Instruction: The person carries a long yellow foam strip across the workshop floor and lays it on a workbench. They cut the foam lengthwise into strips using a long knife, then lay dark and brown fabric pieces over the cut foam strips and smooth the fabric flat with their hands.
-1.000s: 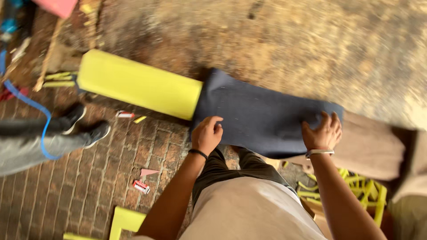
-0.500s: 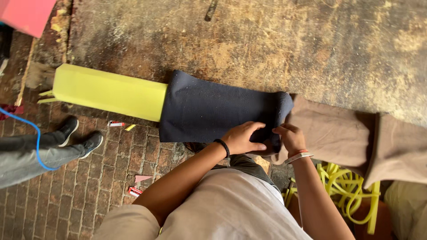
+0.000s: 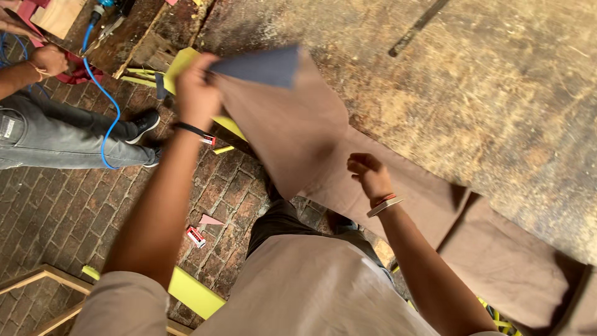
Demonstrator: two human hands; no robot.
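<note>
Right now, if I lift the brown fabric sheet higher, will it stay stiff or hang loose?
Probably loose: the brown fabric sheet folds and drapes between the left hand and the right hand. It seems light, since the left hand alone holds one end up. The rest may drag on the worn table.

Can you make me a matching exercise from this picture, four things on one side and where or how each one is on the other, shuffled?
Things:
1. left hand
2. right hand
3. blue cable
4. yellow foam piece

States:
a. lying on the brick floor by the person's leg
b. raised, gripping the cloth's lifted corner
c. curving past a co-worker's grey trousers
d. pinching the brown cloth lower down, near the table edge

Pairs: 1-b, 2-d, 3-c, 4-a
</note>
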